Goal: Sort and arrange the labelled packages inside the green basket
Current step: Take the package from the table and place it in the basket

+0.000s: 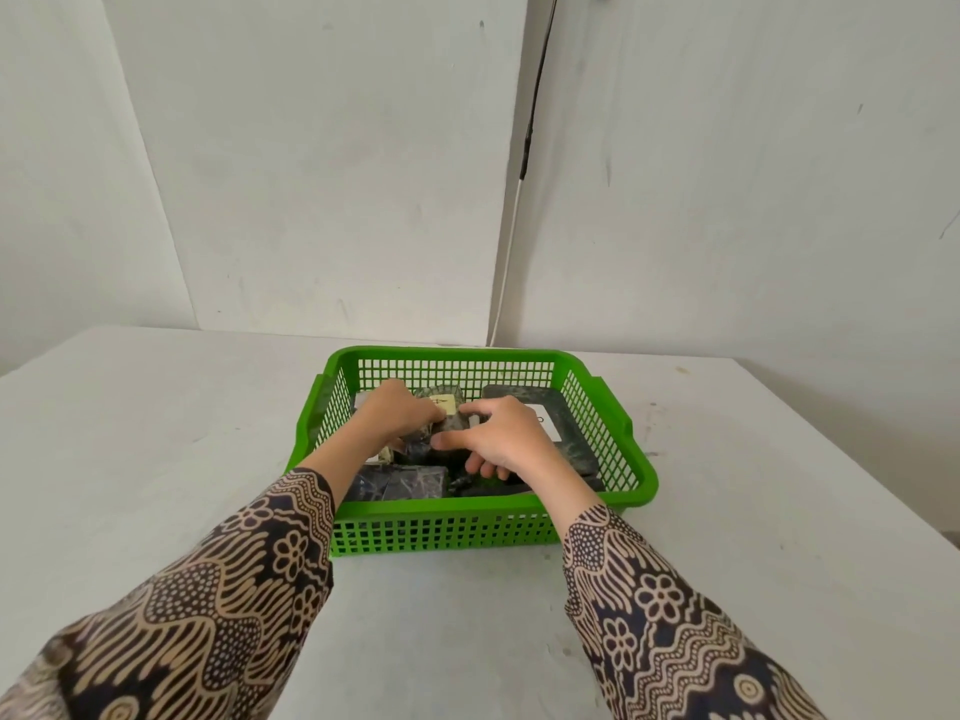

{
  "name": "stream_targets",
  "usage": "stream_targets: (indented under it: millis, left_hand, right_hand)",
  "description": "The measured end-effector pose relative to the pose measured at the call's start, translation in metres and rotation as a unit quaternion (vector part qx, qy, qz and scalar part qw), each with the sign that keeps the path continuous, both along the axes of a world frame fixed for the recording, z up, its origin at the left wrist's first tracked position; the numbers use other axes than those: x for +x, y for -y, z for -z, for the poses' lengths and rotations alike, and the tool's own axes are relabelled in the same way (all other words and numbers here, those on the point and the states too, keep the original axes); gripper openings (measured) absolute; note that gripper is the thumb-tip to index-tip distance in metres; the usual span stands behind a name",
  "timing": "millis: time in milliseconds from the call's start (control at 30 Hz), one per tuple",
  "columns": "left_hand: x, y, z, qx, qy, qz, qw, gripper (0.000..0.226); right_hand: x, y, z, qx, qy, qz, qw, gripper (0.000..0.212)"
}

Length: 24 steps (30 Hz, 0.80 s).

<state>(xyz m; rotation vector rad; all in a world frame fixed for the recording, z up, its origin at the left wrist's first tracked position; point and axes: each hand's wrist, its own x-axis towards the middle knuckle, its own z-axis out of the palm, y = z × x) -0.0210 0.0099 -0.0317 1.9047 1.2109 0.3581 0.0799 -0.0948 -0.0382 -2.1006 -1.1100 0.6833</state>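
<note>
A green slotted basket [608,407] stands on the table in front of me and holds several dark plastic-wrapped packages with pale labels. Both my hands reach inside it. My left hand [397,415] and my right hand [493,433] close from either side on one small dark package [453,424] in the middle. Behind it sits a package with a cream label [444,402]. A flat dark package with a white label [545,407] lies at the back right. Another dark package [400,483] rests at the front, partly hidden by my wrists.
The basket sits on a white table [156,433] set against a white wall. A thin cable [524,163] hangs down the wall behind the basket. My patterned sleeves [208,615] cover the near part of the table.
</note>
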Motion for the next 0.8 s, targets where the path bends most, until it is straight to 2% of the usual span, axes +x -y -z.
stream_targets:
  millis: [100, 200, 300, 567, 700, 800]
  left_hand:
    - [-0.001, 0.002, 0.001, 0.034, -0.023, 0.03, 0.999, 0.028]
    - [-0.003, 0.0, 0.004, 0.058, -0.012, 0.034, 0.998, 0.019]
    - [-0.003, -0.002, 0.005, 0.056, -0.005, 0.032, 0.998, 0.048]
    - [-0.006, -0.004, 0.005, 0.06, 0.022, 0.018, 0.998, 0.058]
    - [-0.006, -0.006, 0.004, 0.063, 0.027, 0.012, 0.998, 0.053]
    - [-0.004, -0.003, 0.0, 0.07, 0.02, 0.009, 0.997, 0.024]
  right_hand:
    - [0.0, -0.005, 0.001, -0.024, 0.024, -0.006, 0.999, 0.084]
    - [0.001, -0.009, 0.0, -0.045, 0.054, -0.009, 0.997, 0.084]
    - [0.003, -0.009, -0.003, -0.068, 0.09, -0.031, 0.993, 0.083]
    - [-0.009, -0.002, 0.004, -0.115, 0.231, -0.043, 0.965, 0.075]
    - [-0.012, -0.001, 0.003, -0.108, 0.22, -0.037, 0.969, 0.068]
    - [-0.011, 0.0, 0.0, -0.09, 0.205, -0.016, 0.974, 0.055]
